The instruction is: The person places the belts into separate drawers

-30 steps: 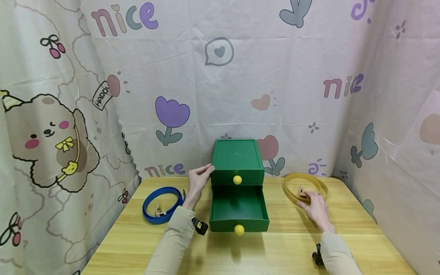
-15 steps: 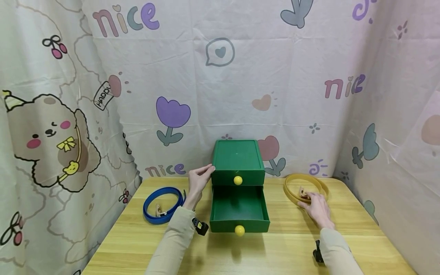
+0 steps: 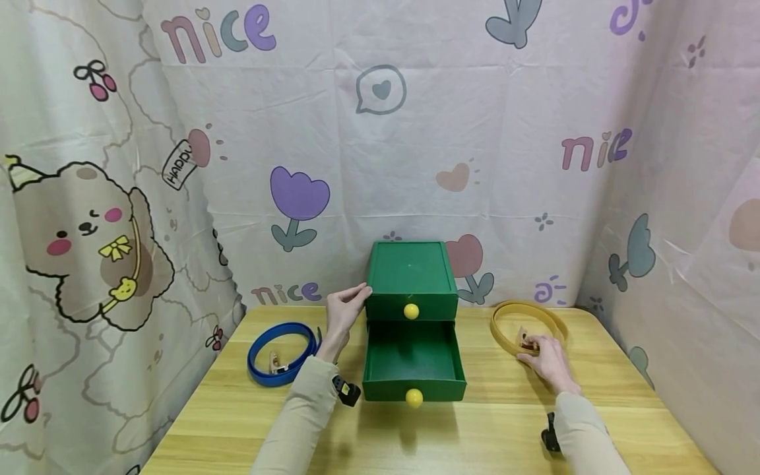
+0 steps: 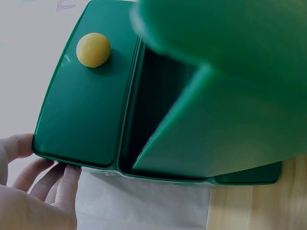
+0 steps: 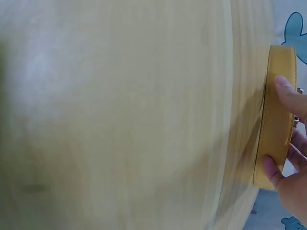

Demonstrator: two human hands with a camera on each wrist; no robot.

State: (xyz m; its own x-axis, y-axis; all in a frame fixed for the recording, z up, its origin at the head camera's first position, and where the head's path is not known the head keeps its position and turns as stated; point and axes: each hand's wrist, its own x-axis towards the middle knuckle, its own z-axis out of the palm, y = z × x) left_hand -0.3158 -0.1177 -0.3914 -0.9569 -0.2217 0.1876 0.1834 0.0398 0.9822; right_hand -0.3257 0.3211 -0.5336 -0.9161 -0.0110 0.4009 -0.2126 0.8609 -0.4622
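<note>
My left hand holds the upper left front corner of a green two-drawer cabinet. In the left wrist view its thumb lies at the top edge and its fingers against the side. The upper drawer is closed. The lower drawer is pulled out with nothing in it; each has a yellow ball knob. My right hand grips the near side of a coiled yellow belt. In the right wrist view, thumb and forefinger press the outer face of the belt, with other fingers inside the coil.
A coiled blue belt with a gold-coloured buckle lies left of the cabinet, close to my left forearm. The wooden table ends at a patterned cloth behind, with cloth on both sides too.
My right hand has shifted slightly at the near side of the yellow belt, its fingers closing in on the band. The left hand, cabinet and blue belt keep their places.
</note>
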